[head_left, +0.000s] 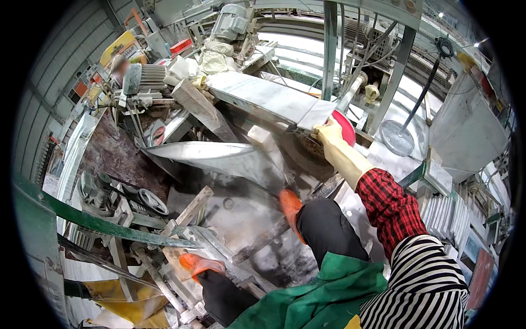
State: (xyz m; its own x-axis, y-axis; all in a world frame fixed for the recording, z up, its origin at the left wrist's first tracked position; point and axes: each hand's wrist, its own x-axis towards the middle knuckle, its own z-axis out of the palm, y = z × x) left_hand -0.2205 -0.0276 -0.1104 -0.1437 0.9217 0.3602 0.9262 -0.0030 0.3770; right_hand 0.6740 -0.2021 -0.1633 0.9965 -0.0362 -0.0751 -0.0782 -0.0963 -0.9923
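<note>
My right hand (330,133), in a pale yellow rubber glove, reaches forward to the near right end of a long white stone slab (263,98). Its fingers are bent and closed over the slab's end edge. Just beyond the glove is a round red thing (344,127), partly covered by the hand; whether the hand touches it I cannot tell. Beneath the slab's end sits a dark round wheel-like part (307,145), half in shadow. My left hand is out of the picture.
A curved sheet of pale metal (203,152) stands left of the slab, near a wooden beam (205,112). My orange boots (290,211) stand among dusty boards. A green rail (109,222) crosses at left. White slabs (452,219) are stacked at right; a motor (230,23) stands behind.
</note>
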